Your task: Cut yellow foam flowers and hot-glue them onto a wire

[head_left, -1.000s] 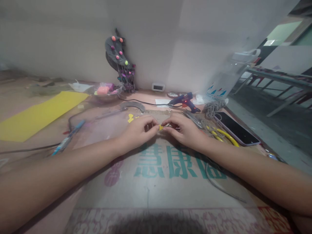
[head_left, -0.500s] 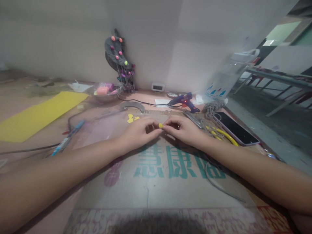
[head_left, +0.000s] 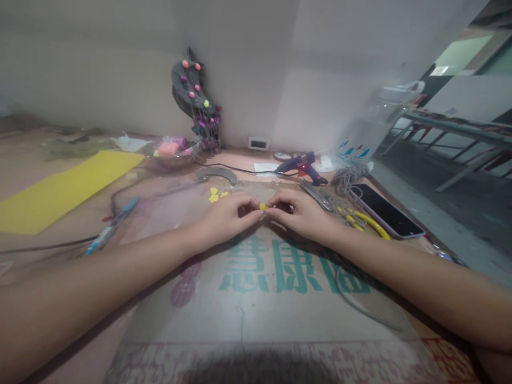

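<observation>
Between my fingertips, above the middle of the printed sheet point(head_left: 256, 314), is a small yellow cut-out piece point(head_left: 263, 206). My left hand point(head_left: 234, 213) pinches it from the left with thumb and forefinger. From the right, my right hand point(head_left: 302, 213) pinches its other edge. Its exact shape is partly covered by the fingers. Several more yellow cut-out pieces point(head_left: 214, 195) lie on the sheet just beyond my left hand. Close to my right hand are metal-bladed pliers or scissors point(head_left: 318, 196) with yellow handles point(head_left: 376, 225).
A blue glue gun point(head_left: 298, 162) with a lit red light lies at the back. At right are grey yarn point(head_left: 346, 178), a phone point(head_left: 386, 210) and a water bottle point(head_left: 364, 125). Yellow sheet point(head_left: 64, 189) and blue pen point(head_left: 112, 226) lie left. A grey moon ornament point(head_left: 184, 88) leans on the wall.
The yellow piece has turned slightly between my fingertips, showing a different outline. Both hands stay in nearly the same place.
</observation>
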Motion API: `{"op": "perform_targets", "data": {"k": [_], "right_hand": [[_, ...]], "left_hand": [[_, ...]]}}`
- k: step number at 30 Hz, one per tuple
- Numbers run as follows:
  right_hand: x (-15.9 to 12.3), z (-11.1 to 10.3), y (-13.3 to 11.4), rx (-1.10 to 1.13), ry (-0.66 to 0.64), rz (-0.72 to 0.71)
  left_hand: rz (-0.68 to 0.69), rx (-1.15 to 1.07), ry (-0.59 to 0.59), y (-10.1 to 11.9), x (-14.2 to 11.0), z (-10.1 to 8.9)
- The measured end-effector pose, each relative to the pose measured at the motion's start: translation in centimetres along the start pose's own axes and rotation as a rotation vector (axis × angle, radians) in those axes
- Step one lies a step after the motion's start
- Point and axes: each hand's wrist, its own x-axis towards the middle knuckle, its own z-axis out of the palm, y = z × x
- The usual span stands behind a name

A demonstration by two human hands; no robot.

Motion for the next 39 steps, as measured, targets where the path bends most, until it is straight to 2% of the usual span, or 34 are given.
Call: {"op": "perform_targets", "data": {"k": [8, 15, 17, 23, 27, 30, 34, 36, 37, 39], "right_hand": [[0.0, -0.2, 0.1, 0.029, 0.003, 0.074], [-0.1, -0.2, 0.0, 0.063, -0.011, 0.109], [-0.1, -0.1, 0.1, 0.061, -0.019, 0.102], [-0.1, -0.3, 0.1, 0.039, -0.047, 0.012], [-0.2, -0.4, 0.2, 0.014, 0.032, -0.052], [-0.3, -0.5, 0.3, 0.011, 0.092, -0.032], [-0.4, -1.5, 0.2, 0.060, 0.368, 0.000], [-0.3, -2.5, -0.1, 0.027, 0.434, -0.011], [-0.3, -3.0, -0.4, -0.023, 0.412, -0.013], [-0.2, -3.7, -0.8, -0.180, 0.243, -0.012]], "left_hand": [[0.121, -0.019, -0.022, -0.4, 0.1, -0.2], [-0.061, -0.207, 0.161, -0.4, -0.1, -0.1], [-0.071, -0.212, 0.162, -0.1, -0.1, -0.2], [-0.030, -0.049, 0.082, 1.0, -0.3, -0.6], [-0.053, -0.051, 0.102, 1.1, -0.2, -0.6], [-0.051, -0.070, 0.106, 1.0, -0.1, -0.6], [-0.090, -0.106, 0.113, 0.9, -0.1, -0.6], [-0.100, -0.117, 0.110, 1.0, -0.2, -0.7], [-0.100, -0.123, 0.106, 1.0, -0.2, -0.7], [-0.100, -0.133, 0.101, 1.1, -0.2, -0.8]]}}
